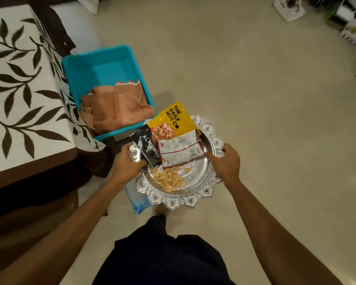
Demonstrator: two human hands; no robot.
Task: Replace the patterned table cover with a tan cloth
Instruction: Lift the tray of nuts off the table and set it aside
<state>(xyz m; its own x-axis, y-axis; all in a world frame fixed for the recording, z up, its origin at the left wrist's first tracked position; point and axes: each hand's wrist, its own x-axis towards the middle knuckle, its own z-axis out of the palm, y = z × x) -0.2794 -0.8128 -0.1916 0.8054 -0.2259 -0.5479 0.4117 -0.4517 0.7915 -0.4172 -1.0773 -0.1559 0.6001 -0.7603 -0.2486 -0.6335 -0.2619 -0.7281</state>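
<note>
- The left hand [127, 161] grips the left rim of a silver tray [185, 199]. Its thumb [139, 163] is curled over the edge, beside a black packet; the other fingers are hidden beneath.
- The right hand [224, 161] holds the opposite rim the same way, with the fingers [211, 156] wrapped over the scalloped edge and touching a white-and-red packet.
- The tray is round and ornate, with a border of embossed petals. Three packets lie overlapping on its far half:
- A yellow packet [174, 118] reads "The Daily Nut Co."
- The black packet [149, 149] is marked "Almonds".
- The white-and-red packet [181, 150] lies printed side up.
- A loose heap of pale nuts [169, 178] sits on the near half of the tray.
- A pale blue edge [137, 199] shows just below the tray — what it is cannot be told.
- Beyond the tray, a teal plastic bin [103, 66] stands on the beige floor [255, 99]. The tan cloth [119, 108] lies folded inside it, filling the near end.
- To the left of the bin is a white cover with dark brown leaves [19, 89], edged in brown.
</note>
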